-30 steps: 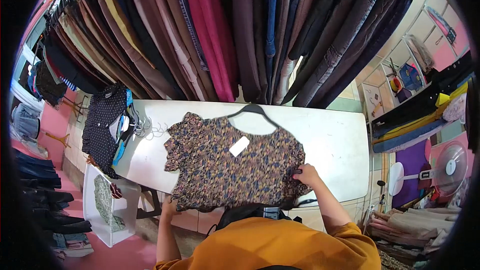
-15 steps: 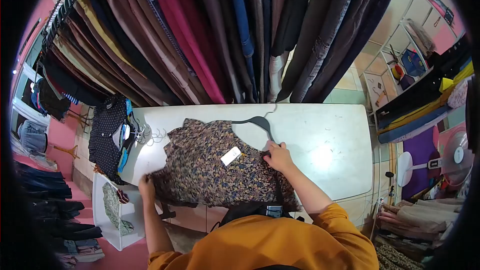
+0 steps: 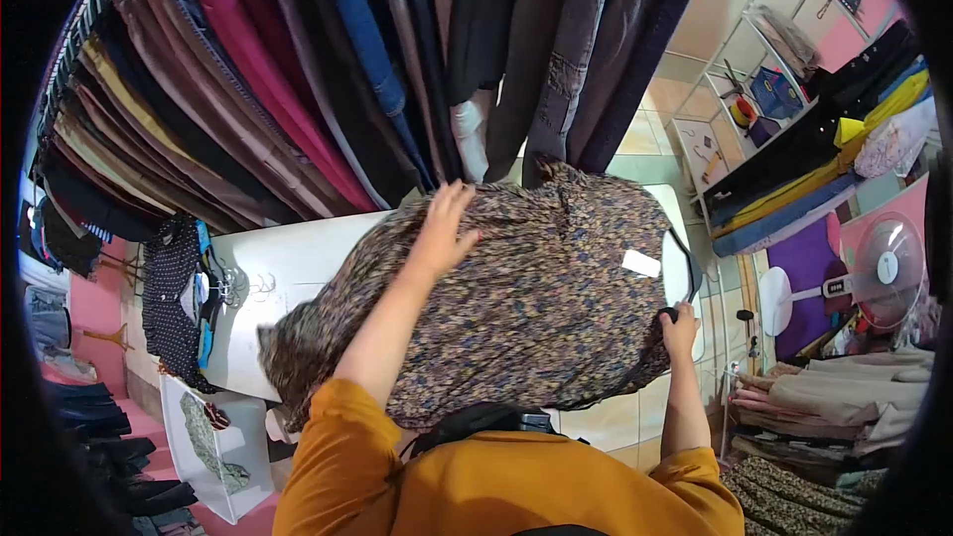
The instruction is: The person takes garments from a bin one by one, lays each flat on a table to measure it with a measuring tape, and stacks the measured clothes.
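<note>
A floral garment (image 3: 526,288) lies spread over the white table (image 3: 288,268), with a white tag (image 3: 641,263) near its neckline. My left hand (image 3: 444,228) rests on the upper part of the cloth, fingers spread. At the garment's right edge my right hand (image 3: 680,328) is closed on the shoulder, beside the dark hanger (image 3: 685,256), part of which is hidden under the cloth.
Trousers (image 3: 377,60) hang in a row behind the table. A dotted garment (image 3: 171,288) with hangers lies at the table's left end. Below it stands a white bin (image 3: 238,437) with cloth inside. To the right are a fan (image 3: 886,266) and stacked clothes (image 3: 834,392).
The garment has moved right and now lies spread wider. My left hand has let go of its lower left edge and moved up onto the cloth. My right hand has shifted right with the hanger.
</note>
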{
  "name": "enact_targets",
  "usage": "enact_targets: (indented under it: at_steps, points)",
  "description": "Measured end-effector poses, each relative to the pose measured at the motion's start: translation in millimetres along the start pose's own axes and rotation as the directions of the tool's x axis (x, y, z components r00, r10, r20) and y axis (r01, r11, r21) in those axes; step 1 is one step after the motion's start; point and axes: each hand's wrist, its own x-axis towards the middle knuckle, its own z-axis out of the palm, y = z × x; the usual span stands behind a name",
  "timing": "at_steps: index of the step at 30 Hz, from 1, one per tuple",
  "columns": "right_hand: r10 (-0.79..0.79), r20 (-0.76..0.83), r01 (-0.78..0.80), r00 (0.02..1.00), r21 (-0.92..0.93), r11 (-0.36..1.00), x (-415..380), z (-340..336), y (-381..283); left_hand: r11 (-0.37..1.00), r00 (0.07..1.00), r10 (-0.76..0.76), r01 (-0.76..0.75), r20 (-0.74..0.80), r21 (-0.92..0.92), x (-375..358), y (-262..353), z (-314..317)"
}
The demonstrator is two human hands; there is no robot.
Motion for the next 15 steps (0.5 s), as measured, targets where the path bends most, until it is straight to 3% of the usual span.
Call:
enact_targets:
  at_steps: [3, 6, 8, 10, 12, 15]
  points:
    - [0.102, 0.01, -0.102, 0.995, 0.049, 0.994, 14.5, 1.2, 34.8, 0.956, 0.958, -0.285, 0.286, -0.013, 0.065, -100.1, 23.5, 14.2]
    - [0.117, 0.024, -0.119, 0.993, 0.102, 0.988, 21.0, -1.1, 40.7, 0.74, 0.785, -0.59, 0.62, -0.192, 0.261, -215.8, 7.7, -8.9]
    - [0.145, 0.028, -0.147, 0.989, 0.101, 0.984, 22.8, -3.3, 35.9, 0.351, 0.495, -0.811, 0.838, -0.311, 0.417, -266.7, -17.8, -23.2]
    - [0.189, 0.051, -0.194, 0.981, 0.105, 0.975, 27.5, -3.8, 30.6, 0.172, 0.29, -0.922, 0.901, -0.256, 0.398, -284.7, -37.6, -43.9]
    - [0.207, 0.07, -0.207, 0.976, 0.0, 0.978, 25.5, -14.2, 8.9, 0.164, 0.307, -0.912, 0.88, -0.271, 0.445, -291.1, -60.4, -49.8]
    - [0.086, -0.008, -0.086, 0.996, -0.148, 0.985, 22.9, -2.0, -5.8, 0.188, 0.331, -0.906, 0.874, -0.263, 0.449, -277.7, -91.1, -63.5]
